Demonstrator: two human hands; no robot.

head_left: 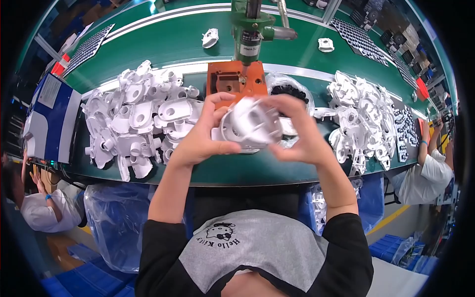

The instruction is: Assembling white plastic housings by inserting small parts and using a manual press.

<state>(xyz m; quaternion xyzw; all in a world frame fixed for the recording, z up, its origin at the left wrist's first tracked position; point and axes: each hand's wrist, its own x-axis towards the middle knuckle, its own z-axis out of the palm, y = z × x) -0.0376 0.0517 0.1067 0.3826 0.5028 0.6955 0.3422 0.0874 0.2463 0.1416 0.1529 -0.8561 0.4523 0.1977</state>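
Both my hands grip white moulded plastic parts in front of my chest, just above the bench edge. My left hand has its thumb along the lower side and its fingers curled round the upper side. Around the other end curve the fingers and thumb of my right hand, slightly blurred by motion. Whether this is one part or two fitted together I cannot tell. Directly behind stands an orange metal fixture under a green press. A bag of small black pieces lies beside the fixture, partly behind my right hand.
Heaps of white plastic parts lie on the left and right of the green bench. A blue-and-white machine stands at the far left. Beyond, a green conveyor carries single white parts. Co-workers sit at both sides.
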